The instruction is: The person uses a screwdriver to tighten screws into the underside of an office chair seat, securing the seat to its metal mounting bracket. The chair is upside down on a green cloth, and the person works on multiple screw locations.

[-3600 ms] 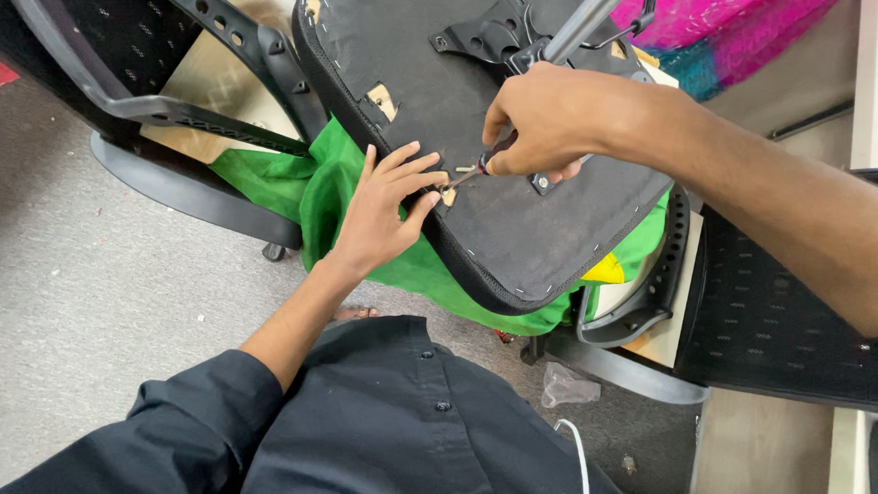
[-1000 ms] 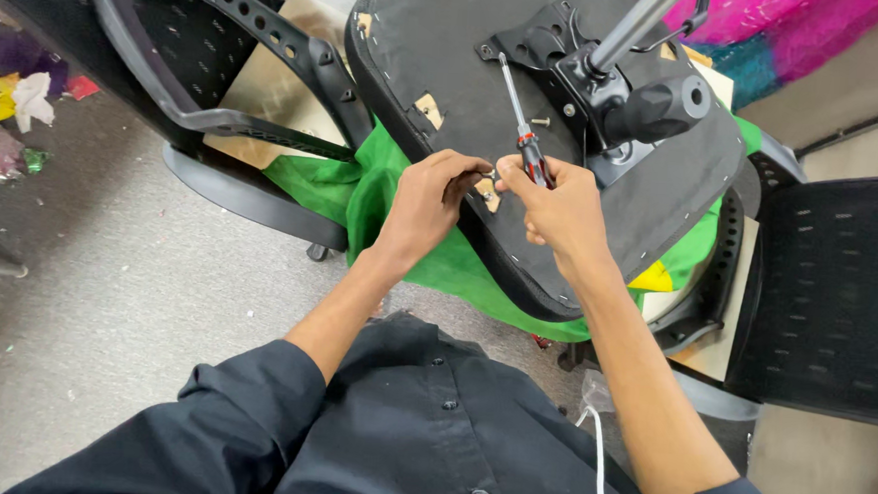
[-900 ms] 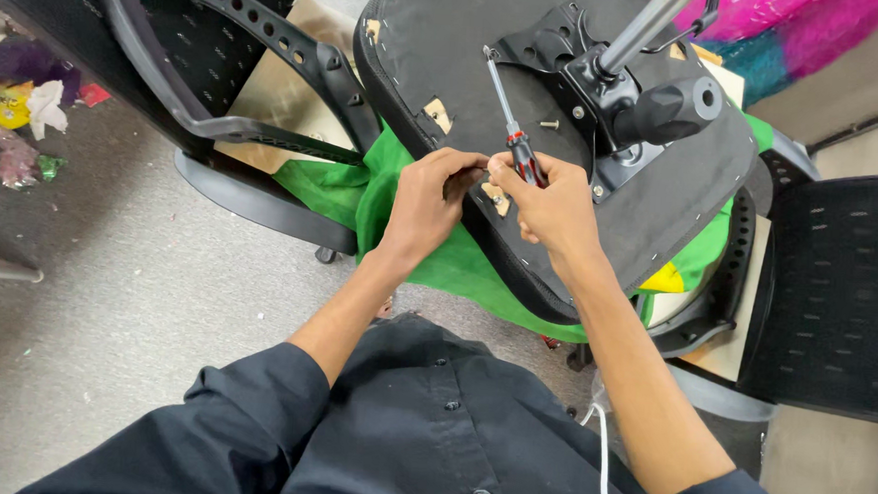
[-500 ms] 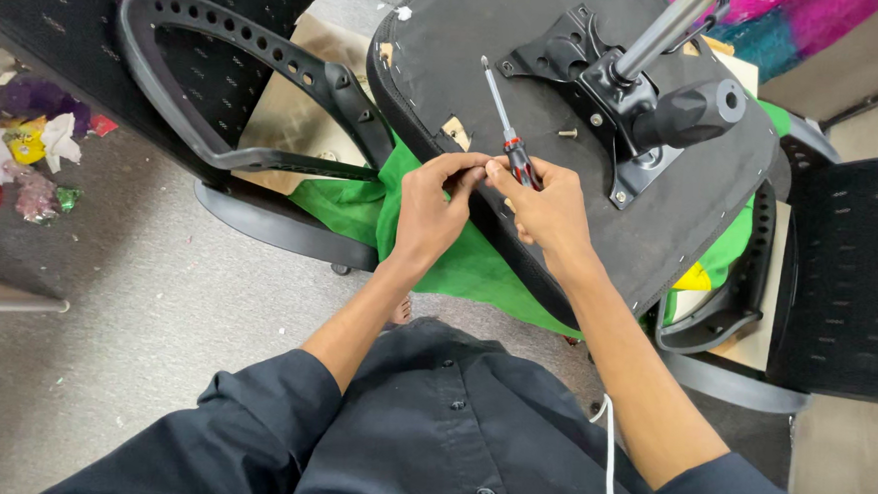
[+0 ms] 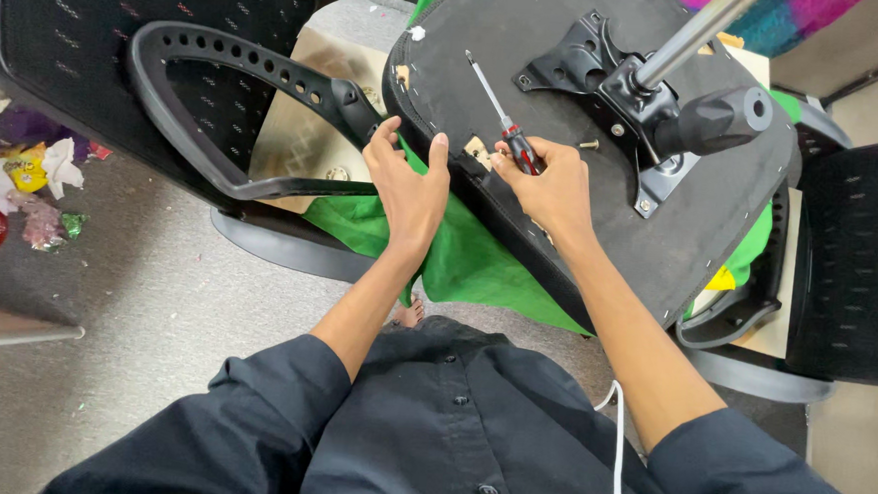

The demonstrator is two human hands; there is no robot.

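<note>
An upturned black office-chair seat point(image 5: 530, 41) lies tilted in front of me, its underside up, with a black metal mechanism point(image 5: 608, 80) and a chrome column point(image 5: 685, 34) bolted on. My left hand point(image 5: 407, 180) grips the seat's near edge, fingers over the rim. My right hand point(image 5: 553, 178) rests on the underside beside it, holding a screwdriver point(image 5: 496, 105) with a red and black handle, its shaft pointing up and left. A loose screw point(image 5: 589, 144) lies near the mechanism. Green cloth point(image 5: 478, 264) hangs below the seat.
A black armrest loop point(image 5: 228, 76) and a mesh backrest point(image 5: 59, 47) stand at the left. Another black mesh chair point(image 5: 859, 259) is at the right. Crumpled scraps of litter point(image 5: 22, 175) lie on the grey floor at far left. A cardboard sheet point(image 5: 305, 135) sits beneath.
The view has shifted, so the seat sits more to the right. My left hand has slid to the seat's rim and gripped it. The right hand keeps the screwdriver near the same spot.
</note>
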